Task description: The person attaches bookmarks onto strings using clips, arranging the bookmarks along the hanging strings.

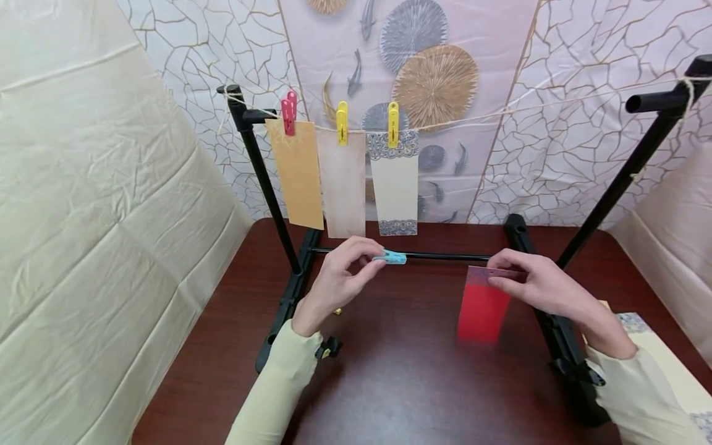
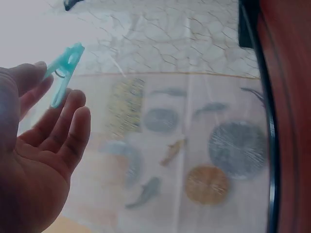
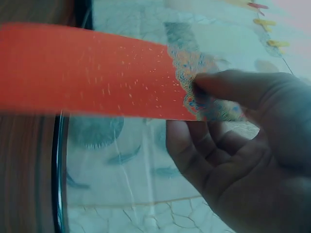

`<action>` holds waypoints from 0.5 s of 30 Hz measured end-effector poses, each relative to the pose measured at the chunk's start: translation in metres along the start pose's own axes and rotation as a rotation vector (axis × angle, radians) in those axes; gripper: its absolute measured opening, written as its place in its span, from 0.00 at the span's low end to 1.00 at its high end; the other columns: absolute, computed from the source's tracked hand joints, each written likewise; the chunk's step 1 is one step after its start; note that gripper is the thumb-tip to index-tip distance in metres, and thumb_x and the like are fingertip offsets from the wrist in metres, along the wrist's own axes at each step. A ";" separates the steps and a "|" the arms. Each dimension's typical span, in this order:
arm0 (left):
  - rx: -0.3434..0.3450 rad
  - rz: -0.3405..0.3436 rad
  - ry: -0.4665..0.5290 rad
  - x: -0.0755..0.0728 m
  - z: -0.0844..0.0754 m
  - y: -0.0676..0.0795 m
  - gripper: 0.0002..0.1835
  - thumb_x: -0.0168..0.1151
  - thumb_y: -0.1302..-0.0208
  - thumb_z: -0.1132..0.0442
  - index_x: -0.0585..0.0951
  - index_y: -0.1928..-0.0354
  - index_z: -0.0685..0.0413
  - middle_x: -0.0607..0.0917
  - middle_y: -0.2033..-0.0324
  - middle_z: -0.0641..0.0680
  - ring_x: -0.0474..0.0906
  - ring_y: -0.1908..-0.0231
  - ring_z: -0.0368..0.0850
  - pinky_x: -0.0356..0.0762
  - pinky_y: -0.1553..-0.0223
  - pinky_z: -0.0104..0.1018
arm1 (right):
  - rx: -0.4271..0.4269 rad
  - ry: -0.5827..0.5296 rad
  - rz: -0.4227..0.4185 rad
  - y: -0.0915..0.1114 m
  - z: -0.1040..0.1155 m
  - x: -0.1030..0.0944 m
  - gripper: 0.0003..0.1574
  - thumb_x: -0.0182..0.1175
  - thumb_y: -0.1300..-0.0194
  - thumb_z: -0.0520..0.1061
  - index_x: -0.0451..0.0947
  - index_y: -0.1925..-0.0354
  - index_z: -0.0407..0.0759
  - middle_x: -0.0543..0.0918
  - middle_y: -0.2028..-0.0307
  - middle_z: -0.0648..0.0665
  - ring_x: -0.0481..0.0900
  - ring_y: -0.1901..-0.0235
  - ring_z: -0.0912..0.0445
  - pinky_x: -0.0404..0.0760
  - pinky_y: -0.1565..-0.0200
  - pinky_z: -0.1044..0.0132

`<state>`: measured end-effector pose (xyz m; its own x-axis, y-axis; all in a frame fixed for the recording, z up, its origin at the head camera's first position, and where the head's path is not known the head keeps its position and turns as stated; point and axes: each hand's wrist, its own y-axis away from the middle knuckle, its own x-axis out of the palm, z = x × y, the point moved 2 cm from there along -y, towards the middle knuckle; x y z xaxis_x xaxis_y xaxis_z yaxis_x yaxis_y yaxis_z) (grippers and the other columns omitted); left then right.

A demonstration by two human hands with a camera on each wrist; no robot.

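Red card [image 1: 483, 312] bottom blurred; rightmost cream paper [image 1: 664, 353] cut off.

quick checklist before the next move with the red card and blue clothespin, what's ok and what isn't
1. Blue clothespin in the left hand: ok, pinched between thumb and fingers.
2. Red card in the right hand: ok, held at its patterned end.
3. Three hanging cards secured: ok, each clipped by its own clothespin.
4. Free stretch of string right of those cards: ok.
5. Red card up at the string: not ok, it is below it.
6. String strong enough for another card: cannot tell.
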<state>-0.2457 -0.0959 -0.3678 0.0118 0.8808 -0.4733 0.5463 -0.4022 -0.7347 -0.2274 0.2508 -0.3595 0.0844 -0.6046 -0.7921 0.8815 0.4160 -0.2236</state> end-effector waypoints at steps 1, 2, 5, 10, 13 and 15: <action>0.009 -0.002 0.005 -0.001 -0.004 -0.003 0.07 0.65 0.36 0.65 0.83 0.56 0.53 0.83 0.54 0.53 0.79 0.62 0.39 0.81 0.61 0.29 | -0.010 -0.024 -0.004 0.000 0.001 -0.001 0.10 0.66 0.36 0.43 0.77 0.59 0.54 0.80 0.71 0.51 0.76 0.73 0.61 0.74 0.73 0.69; 0.016 -0.005 0.012 -0.002 -0.008 -0.005 0.07 0.66 0.36 0.65 0.83 0.57 0.54 0.83 0.54 0.54 0.80 0.62 0.39 0.81 0.61 0.29 | -0.018 -0.048 -0.010 -0.001 0.002 -0.001 0.09 0.66 0.36 0.43 0.78 0.59 0.54 0.80 0.71 0.51 0.76 0.73 0.61 0.75 0.73 0.69; 0.033 -0.008 0.022 -0.006 -0.017 -0.012 0.08 0.67 0.38 0.68 0.84 0.57 0.57 0.82 0.53 0.55 0.81 0.63 0.40 0.82 0.60 0.29 | -0.031 -0.111 -0.031 -0.003 0.004 -0.003 0.09 0.65 0.36 0.41 0.78 0.58 0.51 0.81 0.71 0.50 0.76 0.74 0.60 0.75 0.74 0.69; 0.048 -0.019 0.005 -0.013 -0.029 -0.021 0.07 0.67 0.39 0.69 0.84 0.58 0.58 0.81 0.53 0.56 0.80 0.61 0.41 0.82 0.58 0.31 | -0.016 -0.173 -0.065 -0.006 0.005 -0.005 0.10 0.65 0.36 0.39 0.79 0.55 0.47 0.82 0.69 0.51 0.79 0.73 0.57 0.78 0.72 0.69; 0.059 -0.031 -0.010 -0.017 -0.036 -0.027 0.07 0.67 0.38 0.67 0.83 0.58 0.59 0.81 0.53 0.56 0.80 0.61 0.41 0.82 0.58 0.32 | -0.016 -0.201 -0.080 -0.009 0.007 -0.006 0.11 0.64 0.36 0.38 0.79 0.54 0.45 0.82 0.69 0.52 0.79 0.74 0.55 0.78 0.73 0.69; 0.067 -0.046 -0.025 -0.020 -0.040 -0.032 0.08 0.68 0.39 0.68 0.83 0.58 0.59 0.82 0.53 0.57 0.80 0.61 0.41 0.82 0.58 0.32 | -0.011 -0.212 -0.091 -0.010 0.011 -0.007 0.12 0.65 0.36 0.38 0.79 0.54 0.44 0.82 0.70 0.52 0.79 0.74 0.56 0.77 0.73 0.69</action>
<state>-0.2293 -0.0911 -0.3154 -0.0335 0.8926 -0.4495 0.4884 -0.3778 -0.7866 -0.2320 0.2432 -0.3458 0.1016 -0.7689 -0.6312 0.8849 0.3598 -0.2958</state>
